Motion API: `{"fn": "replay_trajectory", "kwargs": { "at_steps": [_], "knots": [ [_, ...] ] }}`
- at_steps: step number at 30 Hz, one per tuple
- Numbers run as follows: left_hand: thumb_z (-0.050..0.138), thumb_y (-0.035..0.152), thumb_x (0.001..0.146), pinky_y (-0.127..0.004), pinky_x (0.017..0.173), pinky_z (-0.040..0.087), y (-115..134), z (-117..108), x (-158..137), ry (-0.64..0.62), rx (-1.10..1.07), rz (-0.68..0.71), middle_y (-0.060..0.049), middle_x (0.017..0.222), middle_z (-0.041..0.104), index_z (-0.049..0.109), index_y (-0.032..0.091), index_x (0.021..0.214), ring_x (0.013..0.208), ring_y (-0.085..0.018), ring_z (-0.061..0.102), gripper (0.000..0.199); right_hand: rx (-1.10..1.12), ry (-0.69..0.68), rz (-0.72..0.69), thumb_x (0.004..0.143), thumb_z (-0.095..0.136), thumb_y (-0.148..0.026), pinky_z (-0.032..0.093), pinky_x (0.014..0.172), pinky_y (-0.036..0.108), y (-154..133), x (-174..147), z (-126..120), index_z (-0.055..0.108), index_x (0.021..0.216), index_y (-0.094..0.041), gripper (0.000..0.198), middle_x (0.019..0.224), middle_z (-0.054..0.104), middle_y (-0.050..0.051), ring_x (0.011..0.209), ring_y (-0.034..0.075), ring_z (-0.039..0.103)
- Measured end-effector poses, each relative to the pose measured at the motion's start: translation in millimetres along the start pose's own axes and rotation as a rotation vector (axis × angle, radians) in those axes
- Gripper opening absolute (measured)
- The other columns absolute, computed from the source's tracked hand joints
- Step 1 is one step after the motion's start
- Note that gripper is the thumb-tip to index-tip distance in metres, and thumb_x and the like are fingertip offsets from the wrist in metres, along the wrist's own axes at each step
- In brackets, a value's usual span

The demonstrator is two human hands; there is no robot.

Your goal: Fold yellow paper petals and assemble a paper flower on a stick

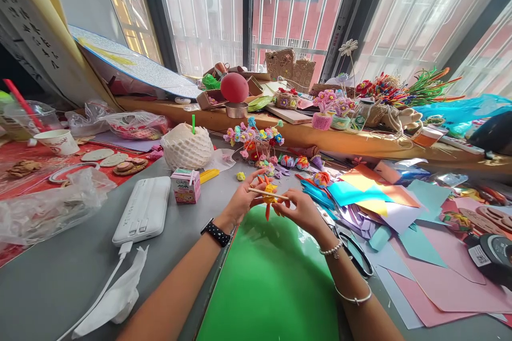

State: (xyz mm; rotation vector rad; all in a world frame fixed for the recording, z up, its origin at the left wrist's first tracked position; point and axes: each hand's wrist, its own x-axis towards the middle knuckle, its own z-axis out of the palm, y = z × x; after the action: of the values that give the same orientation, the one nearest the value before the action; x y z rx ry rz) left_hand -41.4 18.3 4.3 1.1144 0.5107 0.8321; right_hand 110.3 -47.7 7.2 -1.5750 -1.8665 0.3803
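Above the far end of a green mat [272, 277], both hands are raised close together. My left hand [240, 202] is closed with its fingertips on an orange and yellow folded paper flower [271, 189]. A thin wooden stick [260, 191] lies across the front of the flower, pinched near its right end by my right hand [302, 212]. The stick's left end reaches the left hand's fingers. Some orange petals point up and one hangs down. Part of the flower is hidden by the fingers and the stick.
Scissors [354, 250] lie right of the mat beside coloured paper sheets [440, 272]. A white power bank [142, 208] with a cable, a pink drink carton [186, 186] and a foam-wrapped coconut [187, 146] stand left. Small craft flowers [256, 136] stand behind the hands, below a crowded windowsill [184, 118].
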Motion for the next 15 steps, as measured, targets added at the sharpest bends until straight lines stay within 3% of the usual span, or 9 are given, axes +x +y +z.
{"fn": "replay_trajectory", "kwargs": {
  "at_steps": [4,9,12,15],
  "knots": [
    [0.052,0.029,0.075,-0.032,0.075,0.048,-4,1,1,0.000,0.089,0.074,-0.006,0.112,0.047,0.029,0.030,0.123,0.088,-0.017,0.057,0.054,-0.042,0.053,0.082,0.072,0.050,-0.037,0.033,0.052,0.022,3,2,2,0.060,0.061,-0.015,0.026,0.060,0.053,0.000,0.055,0.011,0.048],
    [0.064,0.022,0.064,-0.031,0.074,0.048,-11,3,1,-0.009,0.236,0.170,-0.007,0.114,0.041,0.005,0.035,0.128,0.083,-0.017,0.058,0.089,-0.079,0.127,0.136,0.071,0.051,-0.035,0.033,0.051,0.022,6,3,4,0.059,0.060,-0.016,0.023,0.057,0.052,0.000,0.054,0.012,0.048],
    [0.064,0.023,0.064,-0.028,0.065,0.049,-14,5,1,-0.034,0.323,0.181,-0.007,0.109,0.045,0.009,0.034,0.129,0.081,-0.018,0.058,0.086,-0.069,0.144,0.140,0.071,0.051,-0.033,0.034,0.052,0.023,7,3,5,0.058,0.062,-0.016,0.021,0.058,0.053,0.000,0.055,0.012,0.048],
    [0.061,0.026,0.067,-0.026,0.063,0.049,-15,4,1,-0.044,0.382,0.173,-0.007,0.101,0.051,0.025,0.028,0.126,0.083,-0.019,0.057,0.069,-0.060,0.146,0.136,0.071,0.050,-0.035,0.034,0.052,0.023,7,2,5,0.056,0.063,-0.016,0.021,0.060,0.054,0.000,0.055,0.012,0.048]
  ]
}}
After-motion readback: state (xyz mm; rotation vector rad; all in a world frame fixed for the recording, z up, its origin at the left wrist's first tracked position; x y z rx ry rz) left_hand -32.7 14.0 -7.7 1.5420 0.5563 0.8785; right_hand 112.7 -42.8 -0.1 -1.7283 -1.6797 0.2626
